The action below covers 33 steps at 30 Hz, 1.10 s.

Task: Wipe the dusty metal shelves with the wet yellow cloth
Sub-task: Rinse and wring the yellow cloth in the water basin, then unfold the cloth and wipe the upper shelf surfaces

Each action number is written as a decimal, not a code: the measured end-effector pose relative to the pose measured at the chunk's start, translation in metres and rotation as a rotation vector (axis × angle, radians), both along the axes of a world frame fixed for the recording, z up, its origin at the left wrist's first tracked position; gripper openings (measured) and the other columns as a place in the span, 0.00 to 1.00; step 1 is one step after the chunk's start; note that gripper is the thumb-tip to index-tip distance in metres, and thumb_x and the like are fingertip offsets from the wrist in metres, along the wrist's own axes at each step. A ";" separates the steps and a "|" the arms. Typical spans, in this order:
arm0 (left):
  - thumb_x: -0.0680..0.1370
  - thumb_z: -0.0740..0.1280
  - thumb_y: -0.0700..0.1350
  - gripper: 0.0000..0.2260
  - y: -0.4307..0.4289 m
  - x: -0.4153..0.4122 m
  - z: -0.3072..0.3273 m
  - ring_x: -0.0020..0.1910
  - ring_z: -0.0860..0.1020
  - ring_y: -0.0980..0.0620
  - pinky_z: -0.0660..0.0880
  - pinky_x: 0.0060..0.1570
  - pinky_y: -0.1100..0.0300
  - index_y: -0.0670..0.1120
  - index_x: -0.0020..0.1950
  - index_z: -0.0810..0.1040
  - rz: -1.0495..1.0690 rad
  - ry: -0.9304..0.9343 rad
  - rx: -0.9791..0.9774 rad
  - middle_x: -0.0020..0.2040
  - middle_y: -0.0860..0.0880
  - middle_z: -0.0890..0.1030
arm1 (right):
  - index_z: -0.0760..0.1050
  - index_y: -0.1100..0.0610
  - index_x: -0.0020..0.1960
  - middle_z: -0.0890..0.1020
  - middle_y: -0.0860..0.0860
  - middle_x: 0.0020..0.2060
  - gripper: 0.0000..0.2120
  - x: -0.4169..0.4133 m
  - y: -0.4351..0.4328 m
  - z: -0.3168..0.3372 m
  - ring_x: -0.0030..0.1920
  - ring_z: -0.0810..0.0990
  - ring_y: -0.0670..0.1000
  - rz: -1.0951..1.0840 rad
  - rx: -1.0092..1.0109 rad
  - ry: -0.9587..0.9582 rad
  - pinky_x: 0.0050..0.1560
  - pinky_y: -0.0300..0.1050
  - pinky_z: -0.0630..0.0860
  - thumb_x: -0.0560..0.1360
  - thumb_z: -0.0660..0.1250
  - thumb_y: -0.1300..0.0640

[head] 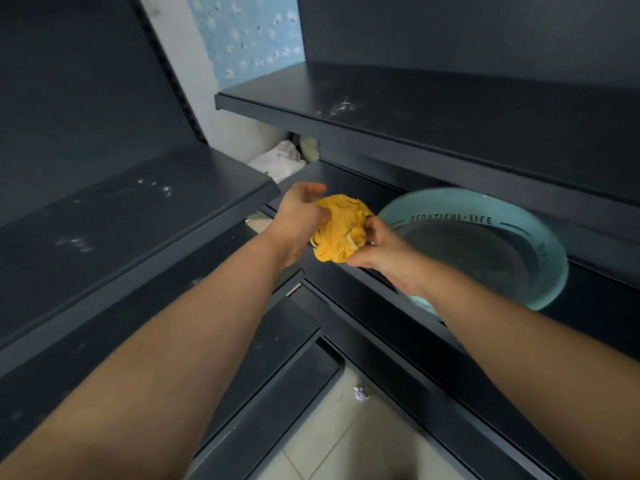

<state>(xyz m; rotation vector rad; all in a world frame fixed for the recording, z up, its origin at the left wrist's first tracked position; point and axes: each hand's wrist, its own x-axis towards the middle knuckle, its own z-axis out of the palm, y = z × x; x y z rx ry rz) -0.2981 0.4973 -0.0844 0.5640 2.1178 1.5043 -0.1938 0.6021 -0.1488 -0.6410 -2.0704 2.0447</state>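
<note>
A bunched-up yellow cloth is held between both hands in the middle of the view. My left hand grips its left side and my right hand pinches its right side. The cloth hangs above the front edge of a lower dark shelf, just left of a light blue basin. A dark metal shelf on the left carries white dust marks. Another dark metal shelf at the upper right also shows white dust smears.
The blue basin holds water and sits on the lower right shelf, under the upper one. White bags lie in the corner gap between the two shelf units. A crumpled scrap of paper lies on the tiled floor below.
</note>
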 end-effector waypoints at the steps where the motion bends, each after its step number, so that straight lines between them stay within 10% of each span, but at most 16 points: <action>1: 0.74 0.62 0.29 0.21 -0.013 0.000 0.004 0.53 0.76 0.47 0.74 0.43 0.58 0.45 0.65 0.73 0.014 -0.014 0.008 0.57 0.47 0.76 | 0.67 0.52 0.61 0.79 0.52 0.56 0.29 -0.005 -0.010 0.002 0.58 0.78 0.53 0.024 -0.084 0.024 0.59 0.50 0.76 0.64 0.71 0.66; 7: 0.67 0.67 0.35 0.18 -0.112 0.004 0.013 0.54 0.81 0.41 0.79 0.55 0.46 0.39 0.57 0.80 0.054 -0.212 0.035 0.54 0.40 0.83 | 0.73 0.55 0.63 0.81 0.55 0.55 0.24 -0.021 -0.085 0.015 0.56 0.81 0.55 0.030 -0.039 0.095 0.52 0.48 0.80 0.68 0.69 0.66; 10: 0.74 0.72 0.38 0.03 -0.158 0.005 0.010 0.48 0.83 0.44 0.81 0.51 0.49 0.43 0.47 0.80 0.179 -0.057 -0.037 0.47 0.43 0.84 | 0.74 0.53 0.60 0.81 0.53 0.55 0.22 -0.017 -0.126 0.019 0.55 0.81 0.53 0.006 0.030 0.125 0.55 0.51 0.80 0.69 0.72 0.66; 18: 0.79 0.66 0.42 0.05 -0.258 0.024 0.026 0.42 0.80 0.47 0.80 0.41 0.55 0.47 0.43 0.75 0.582 0.060 0.244 0.42 0.47 0.80 | 0.72 0.53 0.56 0.79 0.51 0.52 0.21 0.008 -0.200 0.018 0.52 0.78 0.52 0.074 0.310 -0.151 0.51 0.48 0.76 0.69 0.74 0.44; 25: 0.81 0.62 0.41 0.03 -0.292 0.062 0.042 0.43 0.80 0.49 0.80 0.49 0.51 0.45 0.48 0.73 0.327 0.043 0.261 0.42 0.47 0.79 | 0.57 0.45 0.73 0.67 0.47 0.66 0.42 0.019 -0.262 0.044 0.64 0.69 0.50 0.251 0.379 -0.034 0.56 0.47 0.73 0.67 0.73 0.65; 30: 0.77 0.70 0.43 0.03 -0.313 0.057 0.056 0.40 0.80 0.50 0.80 0.42 0.55 0.47 0.44 0.78 0.446 0.268 0.166 0.40 0.49 0.81 | 0.79 0.47 0.38 0.82 0.44 0.41 0.13 0.019 -0.257 0.049 0.49 0.81 0.51 0.097 0.507 0.056 0.52 0.49 0.79 0.70 0.66 0.65; 33: 0.76 0.71 0.43 0.02 -0.312 0.058 0.064 0.38 0.80 0.53 0.80 0.38 0.59 0.45 0.47 0.80 0.409 0.310 0.132 0.41 0.50 0.81 | 0.77 0.48 0.54 0.79 0.48 0.52 0.18 0.020 -0.250 0.060 0.56 0.77 0.50 0.202 0.480 0.068 0.54 0.43 0.74 0.70 0.67 0.67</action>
